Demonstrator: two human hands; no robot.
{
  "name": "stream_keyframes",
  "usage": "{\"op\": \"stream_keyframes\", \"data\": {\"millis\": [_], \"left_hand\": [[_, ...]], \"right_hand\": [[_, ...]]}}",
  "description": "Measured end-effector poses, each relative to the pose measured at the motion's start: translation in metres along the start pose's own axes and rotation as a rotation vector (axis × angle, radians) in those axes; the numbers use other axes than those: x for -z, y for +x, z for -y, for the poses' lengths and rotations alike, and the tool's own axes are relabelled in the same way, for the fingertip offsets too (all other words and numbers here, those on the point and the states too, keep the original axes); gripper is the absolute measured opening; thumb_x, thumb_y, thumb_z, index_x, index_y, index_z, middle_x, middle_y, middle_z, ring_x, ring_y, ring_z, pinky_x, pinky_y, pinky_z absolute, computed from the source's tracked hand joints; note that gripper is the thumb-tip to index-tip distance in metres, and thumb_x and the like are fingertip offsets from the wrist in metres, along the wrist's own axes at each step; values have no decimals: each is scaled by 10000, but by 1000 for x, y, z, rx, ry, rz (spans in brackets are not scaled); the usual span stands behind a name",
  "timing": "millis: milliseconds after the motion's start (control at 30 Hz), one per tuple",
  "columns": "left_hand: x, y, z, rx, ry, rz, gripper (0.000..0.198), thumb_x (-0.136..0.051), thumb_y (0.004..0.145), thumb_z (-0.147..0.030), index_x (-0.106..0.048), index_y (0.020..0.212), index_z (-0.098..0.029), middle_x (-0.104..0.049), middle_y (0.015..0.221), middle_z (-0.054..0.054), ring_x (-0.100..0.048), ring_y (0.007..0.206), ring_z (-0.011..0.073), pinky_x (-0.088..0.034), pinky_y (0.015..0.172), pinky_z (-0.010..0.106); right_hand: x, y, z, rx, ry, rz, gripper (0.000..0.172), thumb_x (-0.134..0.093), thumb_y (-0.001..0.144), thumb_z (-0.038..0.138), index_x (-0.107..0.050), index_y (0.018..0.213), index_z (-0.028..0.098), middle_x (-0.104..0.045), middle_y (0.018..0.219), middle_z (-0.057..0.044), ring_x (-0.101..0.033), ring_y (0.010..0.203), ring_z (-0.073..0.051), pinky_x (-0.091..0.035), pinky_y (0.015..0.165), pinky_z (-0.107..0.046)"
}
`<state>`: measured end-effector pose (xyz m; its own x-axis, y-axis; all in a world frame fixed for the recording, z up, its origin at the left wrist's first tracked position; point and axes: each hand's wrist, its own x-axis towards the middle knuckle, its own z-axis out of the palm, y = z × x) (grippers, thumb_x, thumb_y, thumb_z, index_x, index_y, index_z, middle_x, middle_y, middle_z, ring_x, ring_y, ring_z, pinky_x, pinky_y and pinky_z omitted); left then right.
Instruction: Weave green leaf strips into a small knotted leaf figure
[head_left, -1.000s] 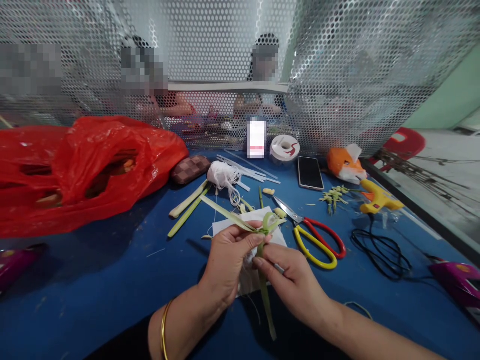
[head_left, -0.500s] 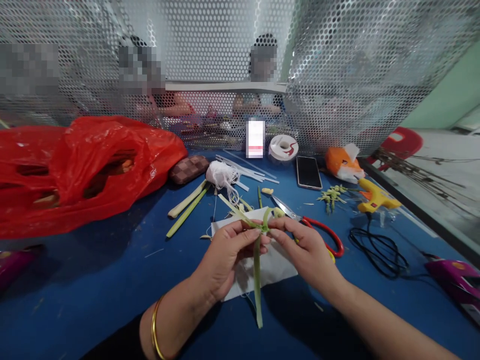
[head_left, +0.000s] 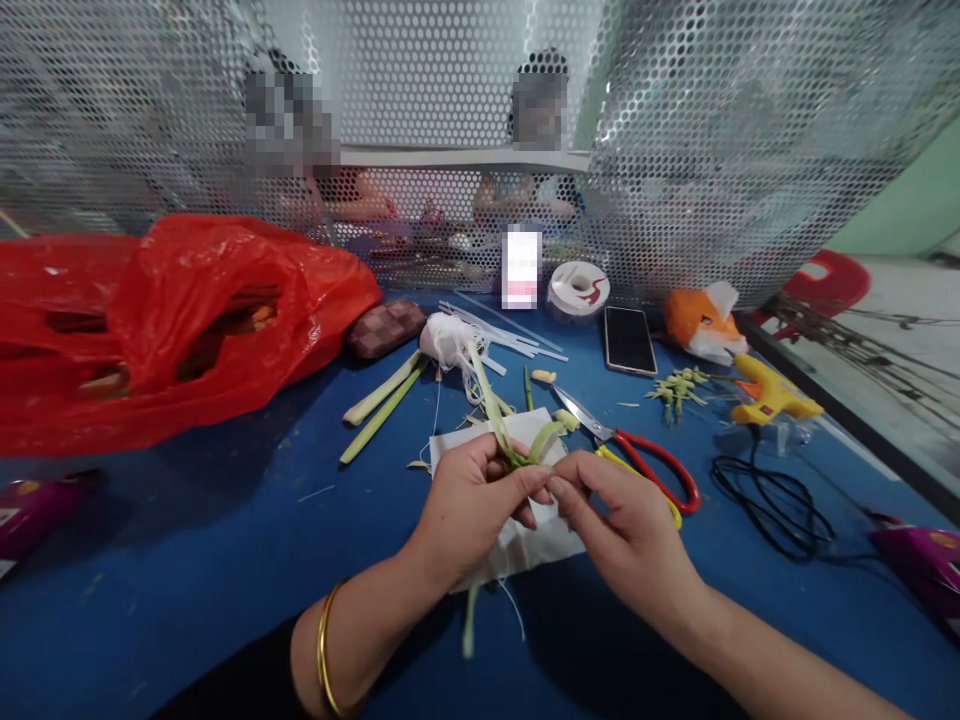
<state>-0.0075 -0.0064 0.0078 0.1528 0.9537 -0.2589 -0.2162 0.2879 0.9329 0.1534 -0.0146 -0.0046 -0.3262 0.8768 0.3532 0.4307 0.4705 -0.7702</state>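
Note:
In a pinch between thumb and fingers, my left hand [head_left: 476, 505] grips a folded green leaf strip [head_left: 491, 400] at its knotted middle. One end points up toward the white thread; another, the lower tail, hangs below my left palm. A short curled loop stands above the fold. My right hand [head_left: 619, 515] touches my left fingertips, its thumb and forefinger pinched at the strip's right side; the exact grip point is hidden. Beneath both hands lies a white sheet [head_left: 525, 555], with a thin thread trailing below. Red-and-yellow-handled scissors [head_left: 656, 465] lie open just beyond my right hand.
A red plastic bag [head_left: 300, 290] fills the left, beside a checkered pouch [head_left: 386, 328]. White thread [head_left: 448, 340] and cut stalks [head_left: 382, 410] lie near it. Rightward are a ribbon roll [head_left: 579, 288], phone [head_left: 630, 340], yellow glue gun [head_left: 776, 390] and black cord [head_left: 772, 500]. People sit behind perforated metal.
The strip's tail has swung from hanging between my hands to the left, under my left palm. My hands have tilted and drawn closer together. The whole view has shifted slightly.

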Motion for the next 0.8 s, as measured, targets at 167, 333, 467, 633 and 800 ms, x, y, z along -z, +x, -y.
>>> {"op": "stream_keyframes", "data": {"millis": [167, 333, 467, 633, 800], "left_hand": [[1, 2, 0, -33, 60, -69, 167, -725, 719, -231, -581, 764, -159, -656, 540, -36, -551, 424, 69, -459, 472, 197], [3, 2, -2, -25, 49, -107, 161, -720, 734, -229, -582, 779, -159, -664, 540, -27, -552, 432, 70, -458, 474, 193], [4, 4, -4, -41, 63, -115, 141, -716, 745, -227, -605, 779, -147, -671, 555, -16, -556, 440, 71, -456, 475, 188], [9, 6, -6, 12, -28, -35, 196, -759, 732, -262, -620, 804, -143, -685, 592, -5, -578, 459, 75, -469, 495, 183], [17, 7, -6, 71, -139, 60, 341, -681, 811, -471, -670, 896, -141, -695, 672, 30, -608, 498, 106, -489, 507, 217]], "right_hand": [[2, 1, 3, 44, -45, -5, 230, -497, 960, 183, -587, 748, 182, -556, 649, 12, -492, 572, -106, -381, 552, -225], [3, 1, 5, 61, -57, -18, 229, -505, 956, 189, -568, 735, 183, -537, 633, 17, -483, 557, -105, -377, 539, -223], [3, 1, 7, 64, -51, -12, 240, -510, 953, 188, -555, 717, 187, -527, 621, 20, -475, 549, -104, -375, 533, -220], [3, 0, 5, -39, -16, -15, 267, -490, 962, 245, -549, 708, 192, -529, 622, 13, -476, 554, -115, -380, 528, -229], [2, 1, 0, -175, 39, -29, 294, -487, 955, 312, -554, 694, 195, -528, 615, 9, -476, 565, -132, -384, 535, -250]]}}
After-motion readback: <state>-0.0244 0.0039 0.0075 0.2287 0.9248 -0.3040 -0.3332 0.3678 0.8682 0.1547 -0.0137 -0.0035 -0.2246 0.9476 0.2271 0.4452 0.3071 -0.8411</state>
